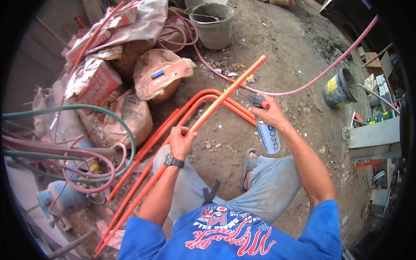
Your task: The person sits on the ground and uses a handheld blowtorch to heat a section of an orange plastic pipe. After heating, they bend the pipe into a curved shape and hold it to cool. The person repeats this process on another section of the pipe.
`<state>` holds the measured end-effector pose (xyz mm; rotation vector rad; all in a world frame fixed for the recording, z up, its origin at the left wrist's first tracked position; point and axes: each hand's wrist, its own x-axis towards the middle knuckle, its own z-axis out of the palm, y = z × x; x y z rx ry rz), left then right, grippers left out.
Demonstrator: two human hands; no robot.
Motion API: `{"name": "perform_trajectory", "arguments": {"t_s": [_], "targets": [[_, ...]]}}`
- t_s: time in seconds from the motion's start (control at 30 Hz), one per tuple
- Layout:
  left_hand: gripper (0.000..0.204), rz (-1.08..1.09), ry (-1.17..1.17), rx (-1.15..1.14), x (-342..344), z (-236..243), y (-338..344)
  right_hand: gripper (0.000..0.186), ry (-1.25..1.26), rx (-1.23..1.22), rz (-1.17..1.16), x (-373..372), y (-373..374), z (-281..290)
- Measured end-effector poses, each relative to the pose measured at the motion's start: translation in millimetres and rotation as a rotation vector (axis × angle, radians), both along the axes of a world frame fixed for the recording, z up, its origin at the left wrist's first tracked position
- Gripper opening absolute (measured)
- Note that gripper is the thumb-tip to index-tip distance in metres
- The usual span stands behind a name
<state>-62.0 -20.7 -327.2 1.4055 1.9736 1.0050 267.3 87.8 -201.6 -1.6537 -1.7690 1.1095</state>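
My left hand (181, 141) is closed around a straight orange pipe (234, 86) angled up to the right. My right hand (271, 113) grips a hand torch (258, 101) with a dark head and red knob, mounted on a white-and-blue canister (268, 138). The nozzle points left, close to the pipe; whether a flame is present, I cannot clearly tell. Beneath, bent orange pipes (208, 92) lie on the dirt ground alongside my left leg. My sandalled foot (250, 164) shows below the canister.
Dusty sacks (102, 86) are heaped upper left, near coiled green and pink hoses (108, 111) and a blue gas cylinder (58, 195). A grey bucket (212, 32) stands behind, a dark bucket (336, 93) at right, beside a grey metal piece (372, 136) and clutter.
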Motion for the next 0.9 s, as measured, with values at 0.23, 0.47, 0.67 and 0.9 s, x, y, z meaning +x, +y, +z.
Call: {"name": "perform_trajectory", "arguments": {"t_s": [0.23,0.47,0.67,0.9], "targets": [[0.03,-0.026,-0.015,0.018,-6,-3,-8,0.047,0.011,0.004,0.196,7,7,-10],[0.034,-0.107,-0.014,-0.053,-15,-2,-9,0.044,0.028,-0.028,0.272,4,8,-5],[0.031,-0.137,-0.181,-0.111,-19,-1,-9,0.043,0.033,-0.072,0.011,3,11,3],[0.027,-0.167,-0.3,-0.187,-22,-6,-1,0.05,0.064,-0.033,0.165,6,4,-11]]}}
